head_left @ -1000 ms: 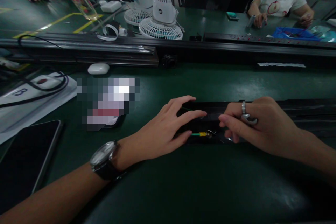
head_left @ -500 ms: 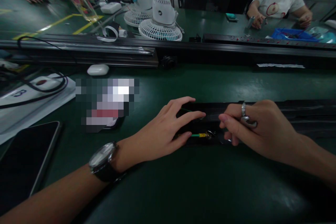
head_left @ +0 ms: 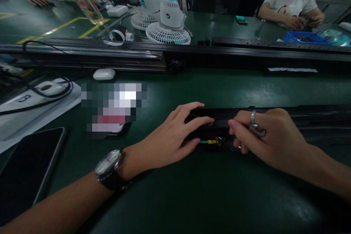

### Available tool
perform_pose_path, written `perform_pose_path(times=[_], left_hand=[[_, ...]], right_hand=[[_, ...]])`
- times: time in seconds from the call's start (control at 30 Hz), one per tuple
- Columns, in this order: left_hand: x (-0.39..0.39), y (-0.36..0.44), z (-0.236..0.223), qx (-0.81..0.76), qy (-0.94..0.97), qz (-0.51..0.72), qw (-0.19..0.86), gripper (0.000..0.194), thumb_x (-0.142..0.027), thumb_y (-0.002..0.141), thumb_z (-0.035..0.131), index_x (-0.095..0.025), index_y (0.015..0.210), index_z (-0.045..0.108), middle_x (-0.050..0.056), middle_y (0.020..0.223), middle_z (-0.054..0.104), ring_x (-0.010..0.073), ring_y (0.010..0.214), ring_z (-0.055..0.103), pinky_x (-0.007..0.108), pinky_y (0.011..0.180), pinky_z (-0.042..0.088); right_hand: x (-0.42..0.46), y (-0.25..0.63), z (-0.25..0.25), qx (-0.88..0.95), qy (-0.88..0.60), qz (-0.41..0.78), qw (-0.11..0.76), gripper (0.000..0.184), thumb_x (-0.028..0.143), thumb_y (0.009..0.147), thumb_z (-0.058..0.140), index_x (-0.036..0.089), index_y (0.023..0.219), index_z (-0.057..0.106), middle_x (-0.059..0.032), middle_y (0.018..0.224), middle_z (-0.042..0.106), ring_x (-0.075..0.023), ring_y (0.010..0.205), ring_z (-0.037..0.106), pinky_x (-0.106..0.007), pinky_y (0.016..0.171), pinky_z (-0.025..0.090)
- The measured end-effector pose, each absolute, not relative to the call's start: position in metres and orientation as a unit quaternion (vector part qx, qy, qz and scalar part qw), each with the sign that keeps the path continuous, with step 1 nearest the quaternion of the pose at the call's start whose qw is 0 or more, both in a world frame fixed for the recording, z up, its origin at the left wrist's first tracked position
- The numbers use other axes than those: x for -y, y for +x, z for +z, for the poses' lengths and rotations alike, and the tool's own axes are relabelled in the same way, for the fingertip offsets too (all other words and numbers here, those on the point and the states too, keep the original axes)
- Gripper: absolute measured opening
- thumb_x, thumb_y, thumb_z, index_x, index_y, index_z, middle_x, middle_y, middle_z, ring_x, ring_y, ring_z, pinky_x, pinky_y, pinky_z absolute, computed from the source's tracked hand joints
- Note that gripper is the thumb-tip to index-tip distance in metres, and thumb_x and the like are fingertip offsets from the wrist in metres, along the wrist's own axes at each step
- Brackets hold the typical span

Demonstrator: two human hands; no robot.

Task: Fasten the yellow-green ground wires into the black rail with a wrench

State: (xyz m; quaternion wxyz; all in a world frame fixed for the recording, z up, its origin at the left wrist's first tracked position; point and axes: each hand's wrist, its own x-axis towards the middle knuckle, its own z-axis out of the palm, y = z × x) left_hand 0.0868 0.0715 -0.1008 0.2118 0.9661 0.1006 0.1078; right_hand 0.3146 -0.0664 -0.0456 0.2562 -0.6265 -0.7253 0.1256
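Observation:
My left hand (head_left: 175,135) lies over the left end of a long black profile (head_left: 309,117), its fingers stretched and spread across it. Close to my thumb tip, a green and yellow wire (head_left: 205,142) ends in a small metal lug (head_left: 219,140) inside the profile. My right hand (head_left: 270,135) is closed above the profile, thumb pressed to the index finger. A small silver metal piece with a forked-looking end (head_left: 258,130) protrudes from that fist below a ring; its full shape is hidden. The right fingertips are a short way right of the lug.
A pixelated phone-like item (head_left: 115,113), a white case (head_left: 104,74) and a dark tablet (head_left: 27,168) lie to the left. Black rails (head_left: 109,58) cross behind. Beyond stand white fans (head_left: 168,25). At the far right, a person's hands (head_left: 304,22) are by a blue tray (head_left: 304,37).
My hands have hardly moved; the right fist has tilted slightly. Across the table, the person's hands have come closer together near the blue tray.

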Motion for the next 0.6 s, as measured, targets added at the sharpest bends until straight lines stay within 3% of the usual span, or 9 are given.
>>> perform_pose_path(times=[0.43,0.6], left_hand=[[-0.071,0.087,-0.102,-0.106,0.962,0.111,0.224,0.057,-0.025,0.099,0.058,-0.026,0.153,0.038,0.011,0.166,0.027,0.0294,0.152,0.032,0.054,0.125,0.035],[-0.071,0.087,-0.102,-0.105,0.962,0.111,0.226,0.058,-0.025,0.099,0.059,-0.024,0.153,0.037,0.011,0.165,0.027,0.0288,0.152,0.032,0.052,0.126,0.034]], right_hand=[[0.063,0.324,-0.038,0.792,-0.538,0.163,0.240,0.022,0.012,0.098,0.063,0.018,0.077,0.069,0.0074,0.058,0.065,-0.0048,0.042,0.051,-0.019,0.047,0.036],[0.063,0.332,-0.036,0.804,-0.524,0.204,0.192,0.016,0.021,0.100,0.066,0.018,0.086,0.072,0.0044,0.069,0.069,-0.0085,0.054,0.059,-0.022,0.054,0.039]])
